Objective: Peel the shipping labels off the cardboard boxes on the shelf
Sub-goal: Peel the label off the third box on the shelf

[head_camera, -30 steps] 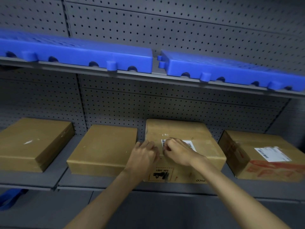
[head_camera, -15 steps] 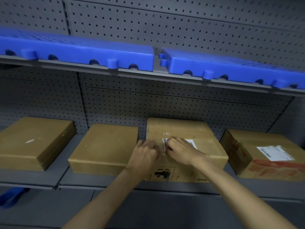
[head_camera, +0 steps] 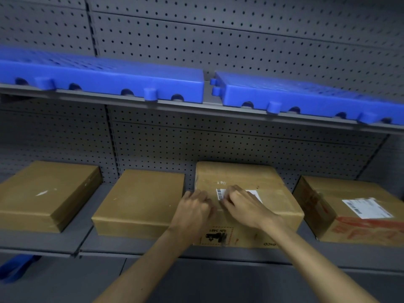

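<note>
Shipping label (head_camera: 254, 193) sits on top of the third box (head_camera: 244, 182), mid-shelf (head_camera: 140, 248), still mostly stuck down. My right hand (head_camera: 244, 206) curls its fingertips at the label's near-left corner, probably picking up an edge, though I can't tell if it's pinched. Left hand (head_camera: 193, 212), fingers bent, presses the box's left front edge, likely to steady it. Far-right box (head_camera: 354, 217) keeps its label (head_camera: 366, 207).

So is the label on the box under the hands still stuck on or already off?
Still on: the white label lies flat on the box top, with the right hand covering its middle.
</note>
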`<action>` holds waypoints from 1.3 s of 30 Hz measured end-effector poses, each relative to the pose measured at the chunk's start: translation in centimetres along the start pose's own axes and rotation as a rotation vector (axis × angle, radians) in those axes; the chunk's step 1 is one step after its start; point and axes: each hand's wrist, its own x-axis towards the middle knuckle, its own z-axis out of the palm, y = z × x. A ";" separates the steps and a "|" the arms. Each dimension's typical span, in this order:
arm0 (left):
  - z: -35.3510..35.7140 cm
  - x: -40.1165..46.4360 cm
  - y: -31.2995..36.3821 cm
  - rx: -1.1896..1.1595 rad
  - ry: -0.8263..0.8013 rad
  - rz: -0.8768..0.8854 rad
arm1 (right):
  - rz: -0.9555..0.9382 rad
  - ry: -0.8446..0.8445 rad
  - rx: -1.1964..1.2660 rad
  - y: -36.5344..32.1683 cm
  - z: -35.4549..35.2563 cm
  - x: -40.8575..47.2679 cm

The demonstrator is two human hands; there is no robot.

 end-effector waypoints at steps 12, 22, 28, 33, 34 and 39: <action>0.0 -0.1 -0.3 0.081 -0.107 0.000 | 0.092 0.198 0.133 1.9 0.2 0.7; 0.1 -0.1 -0.5 0.039 -0.095 -0.012 | 0.063 0.276 0.061 2.3 0.1 0.5; 0.6 -0.1 -0.5 0.043 -0.043 -0.013 | 0.188 0.283 0.065 4.0 -1.1 0.7; 0.8 0.2 -0.6 0.052 -0.053 -0.010 | 0.064 0.275 0.033 2.6 0.2 -0.2; 0.8 0.2 -0.6 0.055 -0.053 -0.011 | 0.026 0.257 0.016 2.4 0.6 -0.4; 0.5 0.2 -0.4 0.034 -0.045 -0.011 | 0.302 0.464 0.070 6.5 -2.6 0.0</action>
